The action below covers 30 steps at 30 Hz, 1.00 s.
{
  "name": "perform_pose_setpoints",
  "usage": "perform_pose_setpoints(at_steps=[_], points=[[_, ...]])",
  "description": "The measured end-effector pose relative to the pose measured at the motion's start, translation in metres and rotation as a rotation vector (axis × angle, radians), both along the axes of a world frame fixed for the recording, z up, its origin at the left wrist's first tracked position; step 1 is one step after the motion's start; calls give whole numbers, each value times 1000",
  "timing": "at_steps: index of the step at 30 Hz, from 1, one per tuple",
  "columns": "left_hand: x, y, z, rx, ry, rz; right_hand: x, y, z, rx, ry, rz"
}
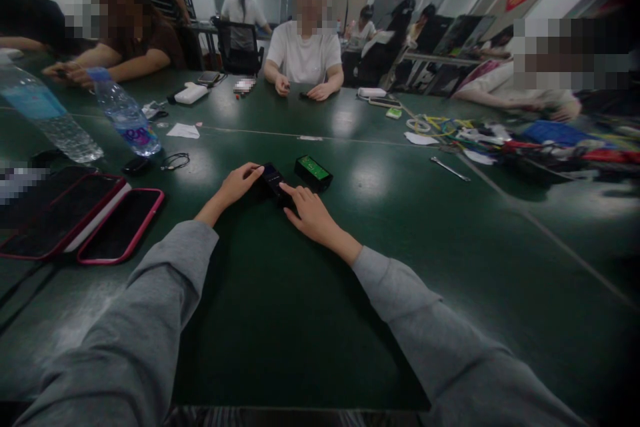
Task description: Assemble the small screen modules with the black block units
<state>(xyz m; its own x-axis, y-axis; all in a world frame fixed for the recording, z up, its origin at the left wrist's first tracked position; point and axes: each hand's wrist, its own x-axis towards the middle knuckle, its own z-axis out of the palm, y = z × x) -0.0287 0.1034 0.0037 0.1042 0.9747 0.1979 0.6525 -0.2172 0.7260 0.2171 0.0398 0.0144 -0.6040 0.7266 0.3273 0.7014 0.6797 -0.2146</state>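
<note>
A small black device with a dark lit screen lies on the green table, between my two hands. My left hand grips its left end, thumb and fingers pressed to the edge. Over its near right end is my right hand, the index finger stretched onto the device and the other fingers loosely spread. Just beyond my right hand sits a black box with a bright green top, touched by neither hand.
Two water bottles, a pink-edged phone and a larger pink-edged case stand or lie at left. A wrench and tangled cables are at right. Several people sit around the table.
</note>
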Motion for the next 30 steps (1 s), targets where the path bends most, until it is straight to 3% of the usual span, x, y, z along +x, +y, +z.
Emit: perform_pose_setpoints(at_steps=[30], points=[[0,0,-1,16,-1,0,0,0,0,-6,-6,0]])
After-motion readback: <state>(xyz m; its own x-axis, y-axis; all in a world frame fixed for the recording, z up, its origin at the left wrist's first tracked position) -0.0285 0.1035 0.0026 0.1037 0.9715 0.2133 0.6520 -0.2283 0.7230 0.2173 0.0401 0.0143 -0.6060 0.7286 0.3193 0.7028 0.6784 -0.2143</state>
